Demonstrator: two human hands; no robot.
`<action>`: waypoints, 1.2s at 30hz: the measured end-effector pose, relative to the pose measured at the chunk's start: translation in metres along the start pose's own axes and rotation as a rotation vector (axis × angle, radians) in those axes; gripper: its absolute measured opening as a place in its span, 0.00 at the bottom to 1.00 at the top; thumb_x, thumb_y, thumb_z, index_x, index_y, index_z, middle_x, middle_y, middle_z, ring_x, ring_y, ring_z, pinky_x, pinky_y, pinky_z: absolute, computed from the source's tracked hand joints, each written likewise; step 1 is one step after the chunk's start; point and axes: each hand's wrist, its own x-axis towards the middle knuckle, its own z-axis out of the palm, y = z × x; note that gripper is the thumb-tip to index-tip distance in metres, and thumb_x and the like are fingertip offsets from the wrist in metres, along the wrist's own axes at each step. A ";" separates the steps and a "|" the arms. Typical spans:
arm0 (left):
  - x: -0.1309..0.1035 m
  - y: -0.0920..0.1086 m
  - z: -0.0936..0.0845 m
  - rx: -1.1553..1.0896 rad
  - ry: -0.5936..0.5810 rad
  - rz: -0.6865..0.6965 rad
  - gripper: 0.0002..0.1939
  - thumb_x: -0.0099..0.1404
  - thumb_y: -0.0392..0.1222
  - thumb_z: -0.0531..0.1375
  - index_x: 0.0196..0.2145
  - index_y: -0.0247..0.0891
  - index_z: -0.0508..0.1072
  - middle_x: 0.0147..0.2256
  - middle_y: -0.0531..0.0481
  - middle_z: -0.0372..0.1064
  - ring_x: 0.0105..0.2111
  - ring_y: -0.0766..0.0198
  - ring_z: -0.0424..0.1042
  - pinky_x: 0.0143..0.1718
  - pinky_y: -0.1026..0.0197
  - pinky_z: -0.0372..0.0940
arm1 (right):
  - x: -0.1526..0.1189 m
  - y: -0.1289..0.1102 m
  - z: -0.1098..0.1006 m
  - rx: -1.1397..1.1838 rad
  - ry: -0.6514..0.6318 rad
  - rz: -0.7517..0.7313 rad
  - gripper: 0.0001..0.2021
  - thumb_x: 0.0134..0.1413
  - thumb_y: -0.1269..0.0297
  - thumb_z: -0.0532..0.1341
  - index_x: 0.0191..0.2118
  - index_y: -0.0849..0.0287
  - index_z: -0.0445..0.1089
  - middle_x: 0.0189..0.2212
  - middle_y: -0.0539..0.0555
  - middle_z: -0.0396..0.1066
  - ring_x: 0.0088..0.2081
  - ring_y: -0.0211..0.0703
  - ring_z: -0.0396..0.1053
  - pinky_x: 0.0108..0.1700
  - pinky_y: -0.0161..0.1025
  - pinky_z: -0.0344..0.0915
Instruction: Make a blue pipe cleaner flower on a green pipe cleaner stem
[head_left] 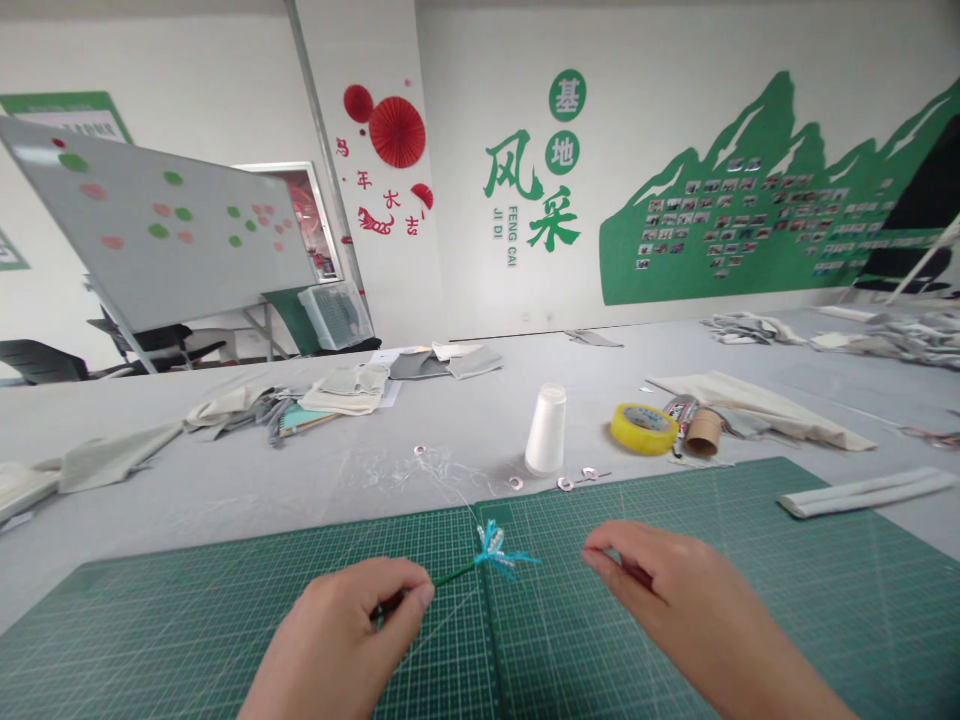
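My left hand (352, 630) pinches the green stem of a small handmade flower (495, 550) between thumb and forefinger. The flower has bright blue petals with white beads or pearls and points to the right, above the seam of two green cutting mats (247, 590). To the right of the flower, apart from it, my right hand (667, 590) is closed with thumb and forefinger pressed together. Whatever it pinches, if anything, is too fine to see. A thin pale thread runs up from near the flower toward loose threads (435, 470) on the table.
Beyond the mats stand a white thread cone (547, 430), a yellow tape roll (643, 429) and a brown cardboard tube (703, 432). Small pinkish rings (565, 485) lie near the cone. Fabric pieces (345, 388) are spread left and right; a folded grey strip (866, 492) overlaps the right mat.
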 end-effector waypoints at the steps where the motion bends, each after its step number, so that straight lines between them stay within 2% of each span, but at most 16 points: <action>1: 0.000 0.000 -0.001 -0.018 0.030 -0.008 0.15 0.65 0.46 0.52 0.27 0.42 0.76 0.25 0.55 0.73 0.27 0.61 0.71 0.29 0.65 0.62 | 0.000 -0.001 -0.003 0.024 -0.100 -0.007 0.10 0.59 0.68 0.58 0.29 0.52 0.74 0.24 0.48 0.77 0.26 0.46 0.74 0.27 0.39 0.63; 4: 0.000 0.000 -0.004 -0.080 0.130 -0.019 0.14 0.63 0.46 0.55 0.26 0.43 0.78 0.24 0.56 0.73 0.26 0.62 0.71 0.30 0.66 0.64 | -0.005 -0.008 -0.010 0.076 -0.340 -0.077 0.10 0.49 0.75 0.65 0.24 0.52 0.77 0.23 0.47 0.79 0.26 0.46 0.75 0.26 0.37 0.63; 8: 0.001 0.000 -0.004 -0.112 0.152 -0.031 0.14 0.62 0.47 0.56 0.26 0.42 0.78 0.25 0.55 0.74 0.27 0.61 0.71 0.30 0.66 0.64 | -0.018 -0.013 -0.006 0.288 -0.462 -0.246 0.17 0.47 0.81 0.63 0.26 0.48 0.80 0.21 0.44 0.80 0.23 0.41 0.76 0.25 0.33 0.65; 10: 0.001 -0.001 -0.003 -0.118 0.142 -0.038 0.14 0.63 0.47 0.55 0.26 0.41 0.78 0.26 0.55 0.75 0.28 0.61 0.72 0.30 0.65 0.64 | -0.024 -0.010 0.001 0.392 -0.409 -0.294 0.17 0.50 0.79 0.63 0.29 0.45 0.81 0.23 0.44 0.80 0.24 0.41 0.76 0.27 0.33 0.67; 13: 0.002 -0.003 0.000 -0.144 0.134 -0.049 0.14 0.63 0.48 0.55 0.26 0.41 0.77 0.27 0.54 0.75 0.29 0.60 0.72 0.31 0.64 0.63 | -0.025 -0.002 0.015 0.415 -0.278 -0.324 0.12 0.48 0.71 0.68 0.37 0.44 0.81 0.32 0.48 0.83 0.35 0.49 0.77 0.40 0.42 0.70; 16: 0.003 -0.005 0.000 -0.193 0.115 -0.064 0.14 0.63 0.49 0.56 0.26 0.41 0.76 0.27 0.53 0.75 0.29 0.59 0.71 0.32 0.63 0.63 | -0.017 0.001 0.026 0.287 -0.163 -0.284 0.21 0.42 0.59 0.74 0.46 0.51 0.79 0.45 0.58 0.80 0.47 0.62 0.73 0.50 0.56 0.66; 18: 0.003 -0.005 0.000 -0.225 0.067 -0.060 0.15 0.63 0.49 0.55 0.27 0.40 0.76 0.28 0.53 0.74 0.30 0.59 0.70 0.31 0.63 0.63 | -0.010 -0.004 0.028 0.250 -0.118 -0.256 0.17 0.43 0.54 0.73 0.41 0.55 0.80 0.47 0.61 0.78 0.51 0.67 0.69 0.52 0.63 0.63; 19: 0.003 -0.004 0.000 -0.242 0.037 -0.053 0.15 0.63 0.49 0.55 0.27 0.40 0.76 0.27 0.52 0.73 0.29 0.59 0.69 0.31 0.63 0.62 | -0.008 -0.008 0.028 0.271 -0.102 -0.239 0.08 0.49 0.57 0.70 0.34 0.54 0.81 0.45 0.60 0.79 0.52 0.66 0.68 0.52 0.63 0.63; 21: 0.003 -0.002 0.002 -0.295 -0.016 -0.031 0.15 0.63 0.49 0.55 0.28 0.39 0.76 0.26 0.52 0.71 0.28 0.61 0.67 0.30 0.64 0.61 | -0.007 -0.018 0.030 0.381 -0.075 -0.206 0.10 0.60 0.68 0.62 0.30 0.55 0.79 0.39 0.58 0.80 0.47 0.56 0.72 0.49 0.56 0.67; 23: 0.002 0.002 0.006 -0.381 -0.055 -0.008 0.14 0.63 0.48 0.56 0.28 0.39 0.76 0.24 0.53 0.68 0.26 0.64 0.64 0.28 0.65 0.59 | -0.009 -0.030 0.035 0.500 -0.066 -0.172 0.10 0.59 0.67 0.62 0.46 0.56 0.77 0.45 0.59 0.78 0.48 0.55 0.71 0.51 0.55 0.66; 26: 0.001 0.011 0.015 -0.513 -0.112 0.019 0.13 0.62 0.47 0.57 0.27 0.39 0.77 0.23 0.54 0.68 0.25 0.65 0.63 0.27 0.65 0.59 | -0.016 -0.045 0.052 0.724 -0.154 -0.109 0.27 0.53 0.58 0.68 0.59 0.53 0.68 0.56 0.61 0.70 0.57 0.61 0.65 0.58 0.58 0.59; 28: 0.001 0.016 0.021 -0.578 -0.143 0.042 0.12 0.62 0.46 0.57 0.27 0.39 0.77 0.25 0.53 0.71 0.27 0.64 0.66 0.31 0.64 0.61 | -0.019 -0.053 0.065 0.983 -0.168 -0.061 0.27 0.52 0.56 0.68 0.58 0.51 0.67 0.53 0.59 0.72 0.53 0.56 0.69 0.56 0.52 0.62; 30: 0.001 0.018 0.024 -0.593 -0.157 0.054 0.12 0.62 0.45 0.57 0.26 0.39 0.77 0.25 0.52 0.71 0.29 0.63 0.67 0.32 0.64 0.61 | -0.021 -0.057 0.076 1.237 -0.162 -0.006 0.24 0.51 0.52 0.68 0.53 0.51 0.68 0.39 0.54 0.74 0.37 0.46 0.73 0.41 0.42 0.69; 32: 0.001 0.018 0.026 -0.573 -0.164 0.040 0.12 0.61 0.44 0.57 0.26 0.38 0.75 0.23 0.53 0.67 0.27 0.64 0.64 0.30 0.64 0.59 | -0.022 -0.058 0.083 1.344 -0.155 0.070 0.21 0.51 0.49 0.67 0.48 0.52 0.69 0.27 0.47 0.67 0.24 0.37 0.62 0.27 0.32 0.61; 34: 0.001 0.017 0.025 -0.566 -0.184 0.017 0.11 0.61 0.45 0.57 0.26 0.38 0.74 0.22 0.56 0.62 0.24 0.66 0.60 0.27 0.65 0.56 | -0.023 -0.057 0.088 1.355 -0.134 0.140 0.18 0.52 0.45 0.65 0.41 0.54 0.71 0.22 0.43 0.58 0.22 0.34 0.52 0.24 0.30 0.50; 36: 0.001 0.017 0.024 -0.601 -0.225 0.004 0.11 0.61 0.45 0.57 0.27 0.38 0.73 0.21 0.57 0.59 0.23 0.67 0.59 0.26 0.66 0.55 | -0.022 -0.056 0.090 1.364 -0.083 0.191 0.20 0.53 0.42 0.63 0.33 0.56 0.70 0.20 0.43 0.55 0.22 0.35 0.49 0.24 0.32 0.47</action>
